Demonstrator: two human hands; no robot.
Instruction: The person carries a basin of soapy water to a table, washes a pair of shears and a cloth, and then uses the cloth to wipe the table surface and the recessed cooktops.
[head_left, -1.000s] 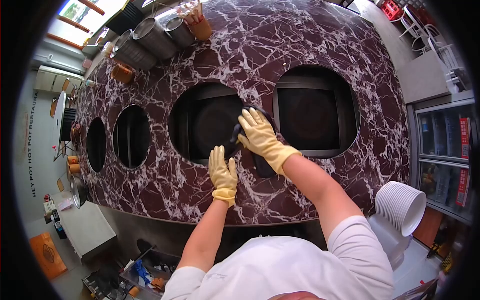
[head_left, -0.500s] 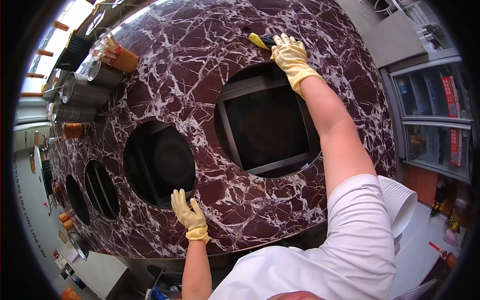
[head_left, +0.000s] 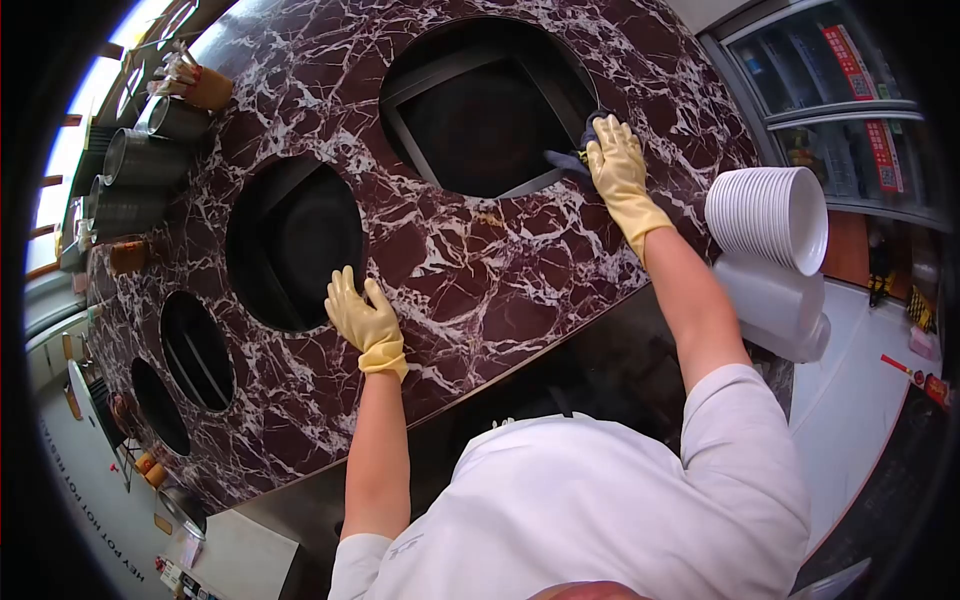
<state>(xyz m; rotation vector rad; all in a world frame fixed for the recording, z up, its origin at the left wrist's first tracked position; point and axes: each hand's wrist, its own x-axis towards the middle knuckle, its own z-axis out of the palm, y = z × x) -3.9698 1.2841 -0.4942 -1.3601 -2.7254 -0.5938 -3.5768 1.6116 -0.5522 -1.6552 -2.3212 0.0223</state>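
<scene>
The gloved left hand [head_left: 363, 315], open with nothing held, lay just beside the near edge of a round opening [head_left: 255, 225]. Farther right, at a larger opening's [head_left: 398, 72] rim, the dark cloth [head_left: 568, 160] poked out leftward from under the gloved right hand [head_left: 618, 172], whose fingers were extended. Flat, even palm pressure, with the cloth's loose end tucked in, seemed best along that rim.
</scene>
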